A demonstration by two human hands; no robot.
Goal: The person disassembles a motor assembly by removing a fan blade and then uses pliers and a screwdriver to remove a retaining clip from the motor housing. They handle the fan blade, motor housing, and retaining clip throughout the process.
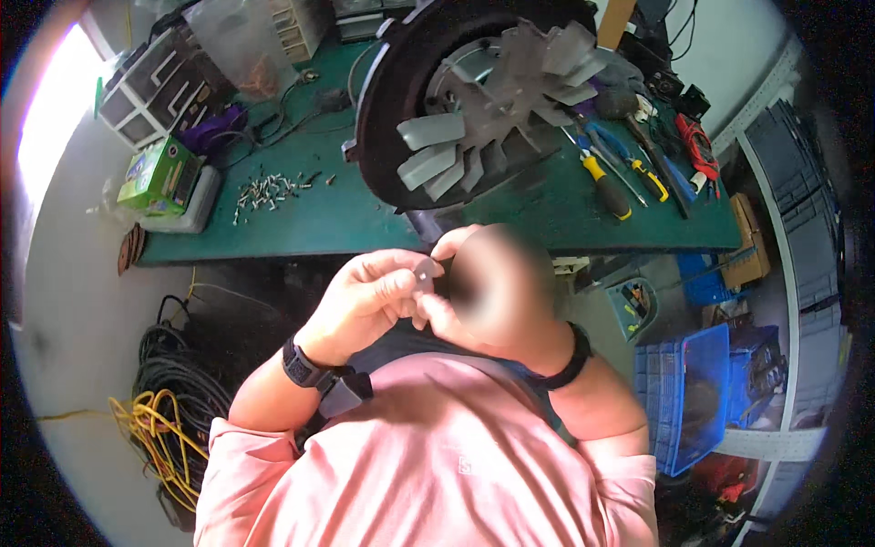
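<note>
In front of my chest, near the bench's front edge, both hands meet. My left hand is closed, pinching a small flat greyish disc with a hole in its middle between thumb and finger. My right hand sits right against it with curled fingers. A blurred patch covers much of that hand, and a dark shape shows between its fingers; what it holds cannot be made out. Just beyond the hands, a large round dark housing with a grey bladed fan rests on the green bench.
Loose screws lie left of the fan, near a green box. To the right are a yellow-black screwdriver, pliers and a red tool. Coiled cables lie at lower left; blue crates stand at lower right.
</note>
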